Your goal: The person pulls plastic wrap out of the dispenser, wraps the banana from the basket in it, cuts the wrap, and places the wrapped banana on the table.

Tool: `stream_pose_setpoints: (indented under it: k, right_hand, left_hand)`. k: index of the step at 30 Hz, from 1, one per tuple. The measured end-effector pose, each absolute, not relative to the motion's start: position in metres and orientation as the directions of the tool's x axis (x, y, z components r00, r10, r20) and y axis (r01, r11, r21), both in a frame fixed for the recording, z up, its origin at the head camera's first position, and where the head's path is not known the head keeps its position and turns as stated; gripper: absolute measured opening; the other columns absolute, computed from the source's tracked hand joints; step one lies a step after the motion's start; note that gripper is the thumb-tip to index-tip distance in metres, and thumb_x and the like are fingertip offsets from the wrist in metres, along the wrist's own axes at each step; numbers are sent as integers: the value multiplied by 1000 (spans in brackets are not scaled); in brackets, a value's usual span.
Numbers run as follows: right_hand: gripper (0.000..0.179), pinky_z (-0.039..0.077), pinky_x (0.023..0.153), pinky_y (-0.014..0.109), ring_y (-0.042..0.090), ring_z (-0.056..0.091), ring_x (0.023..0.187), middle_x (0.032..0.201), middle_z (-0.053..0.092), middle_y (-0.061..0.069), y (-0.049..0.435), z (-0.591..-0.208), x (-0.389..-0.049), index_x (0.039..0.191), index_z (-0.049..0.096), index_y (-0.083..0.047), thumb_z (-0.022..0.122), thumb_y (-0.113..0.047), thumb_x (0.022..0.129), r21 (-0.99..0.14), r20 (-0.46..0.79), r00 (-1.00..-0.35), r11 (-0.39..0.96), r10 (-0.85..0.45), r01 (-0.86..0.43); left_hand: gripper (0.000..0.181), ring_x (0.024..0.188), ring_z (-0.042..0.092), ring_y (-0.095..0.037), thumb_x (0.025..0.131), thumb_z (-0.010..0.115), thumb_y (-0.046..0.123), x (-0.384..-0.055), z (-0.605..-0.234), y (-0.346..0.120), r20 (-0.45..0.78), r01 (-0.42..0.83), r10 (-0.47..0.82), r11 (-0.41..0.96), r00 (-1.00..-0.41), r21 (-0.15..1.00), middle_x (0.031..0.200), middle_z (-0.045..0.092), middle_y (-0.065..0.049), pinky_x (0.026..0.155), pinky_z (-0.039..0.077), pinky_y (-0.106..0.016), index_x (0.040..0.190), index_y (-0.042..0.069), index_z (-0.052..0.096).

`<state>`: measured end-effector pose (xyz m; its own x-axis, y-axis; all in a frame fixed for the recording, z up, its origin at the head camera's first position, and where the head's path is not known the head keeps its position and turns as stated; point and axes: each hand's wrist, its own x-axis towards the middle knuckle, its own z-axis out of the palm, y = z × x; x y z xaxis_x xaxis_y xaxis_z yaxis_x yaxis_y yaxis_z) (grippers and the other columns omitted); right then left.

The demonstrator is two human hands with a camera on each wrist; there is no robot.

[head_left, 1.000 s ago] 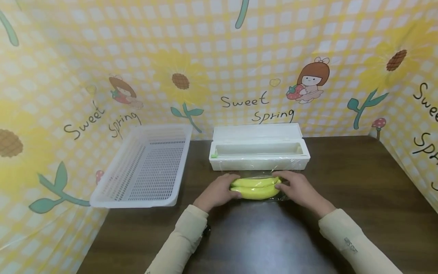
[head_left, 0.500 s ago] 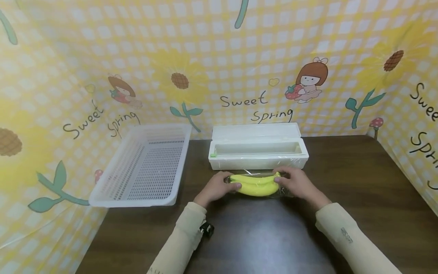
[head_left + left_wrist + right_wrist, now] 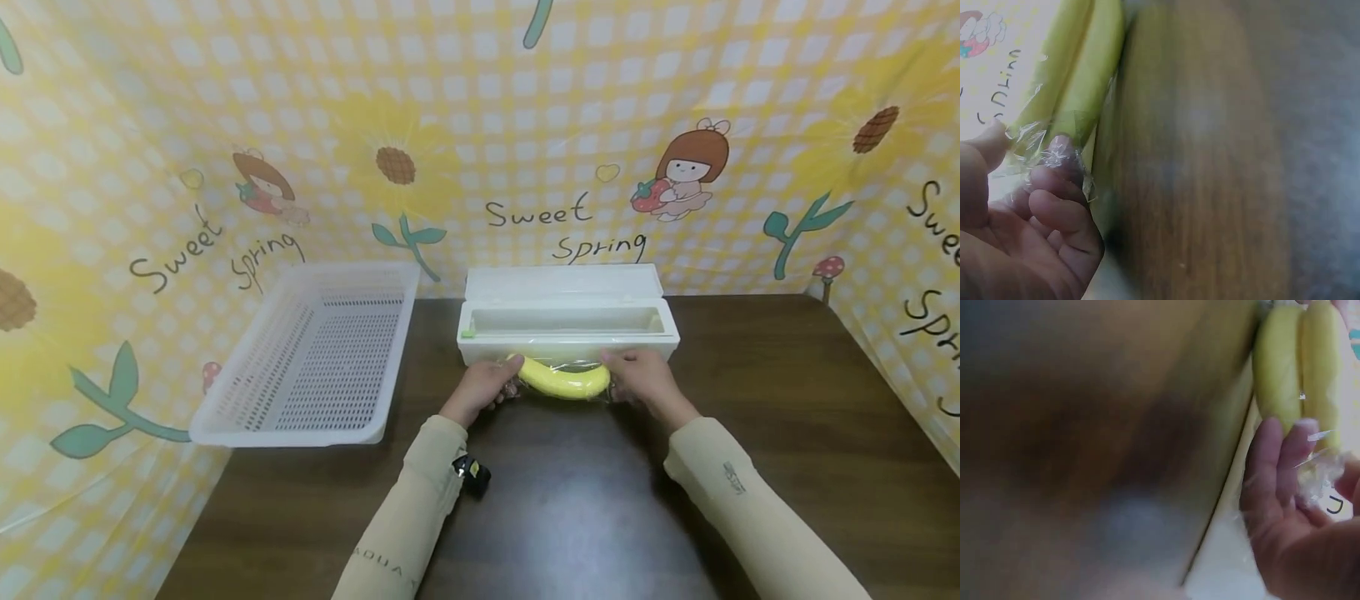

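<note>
Fingers [image 3: 1063, 215] of L hand [image 3: 480, 388] & R hand [image 3: 648, 380] pinch opp. ends of clear film [image 3: 1322, 479] wrapped round bananas [image 3: 564, 381], held btwn them just in front of open white box [image 3: 567, 341], w/ basket [image 3: 288, 437] to L.

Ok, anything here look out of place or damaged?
No spill or damage shows, and the film-wrapped bananas look intact. The one slightly odd thing is the white basket: its near left corner seems to jut past the edge of the table, though whether its base overhangs isn't clear.
</note>
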<state>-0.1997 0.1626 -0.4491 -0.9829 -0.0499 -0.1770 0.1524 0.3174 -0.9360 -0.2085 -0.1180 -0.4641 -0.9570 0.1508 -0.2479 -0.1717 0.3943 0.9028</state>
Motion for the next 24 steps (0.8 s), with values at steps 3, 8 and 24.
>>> stream_pose_setpoints:
  k: [3,8,24]
  right_hand:
    - [43,54,55,36,19,57,50,57,55,5,161,-445,-202,84,66,8,65,-32,100,-923,-221,-975,328,-21,202]
    - [41,52,54,37,21,55,51,61,54,7,161,-440,-206,85,64,3,62,-35,101,-894,-236,-971,402,-44,199]
    - [53,44,60,36,25,54,64,61,56,2,168,-419,-205,72,70,-7,56,-51,99,-681,-106,-994,729,-2,71]
  left_hand:
    - [60,51,46,-12,95,61,59,-209,-464,-116,-274,-210,128,372,-953,904,68,63,-1,47,40,-24,81,2,72]
    - [56,53,48,-11,93,63,58,-210,-464,-112,-317,-271,106,310,-943,911,71,61,-3,47,42,-23,83,4,66]
    - [35,90,52,-25,98,64,40,-208,-451,-136,103,-21,-303,381,-948,924,104,53,-9,80,45,-43,103,5,59]
